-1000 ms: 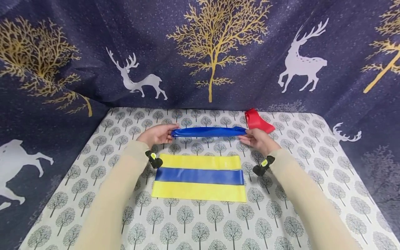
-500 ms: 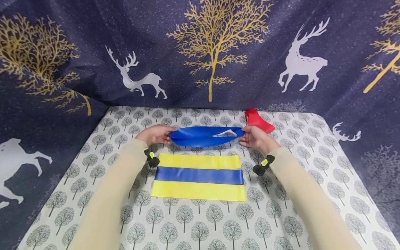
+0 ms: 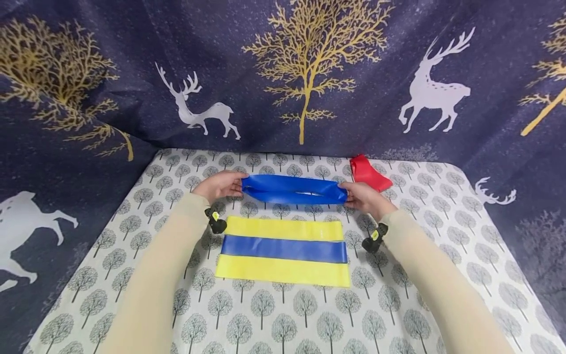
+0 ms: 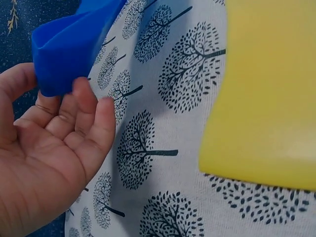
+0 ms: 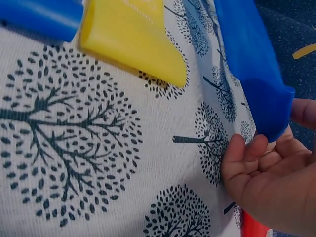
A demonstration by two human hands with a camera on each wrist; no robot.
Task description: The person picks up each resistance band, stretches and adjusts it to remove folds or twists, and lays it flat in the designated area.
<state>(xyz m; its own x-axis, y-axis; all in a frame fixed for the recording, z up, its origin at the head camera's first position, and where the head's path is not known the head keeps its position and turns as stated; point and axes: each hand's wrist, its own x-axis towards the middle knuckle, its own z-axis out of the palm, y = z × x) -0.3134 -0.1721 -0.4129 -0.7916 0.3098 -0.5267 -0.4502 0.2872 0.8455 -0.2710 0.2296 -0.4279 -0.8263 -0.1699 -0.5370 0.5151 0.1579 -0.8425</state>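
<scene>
A bright blue resistance band loop (image 3: 289,182) is stretched sideways between my hands above the back half of the table. My left hand (image 3: 222,184) pinches its left end between thumb and fingers. At the other end my right hand (image 3: 365,198) pinches the loop the same way. In the left wrist view the thumb and fingers of the left hand (image 4: 54,133) meet at the folded end of the band (image 4: 66,59). The right wrist view shows the right hand (image 5: 276,173) at the opposite fold. A narrow slit shows between the loop's two layers.
Nearer to me, a flat blue band (image 3: 283,249) lies on the table with yellow band material (image 3: 283,271) showing along both its long sides. A crumpled red band (image 3: 370,176) rests at the back right. Behind the table (image 3: 283,319) hangs a dark patterned curtain (image 3: 261,108).
The held blue loop has gone from a narrow, folded strip to a wider, spread one. Its gap looked larger half a second ago. Both hands have stayed at its ends.
</scene>
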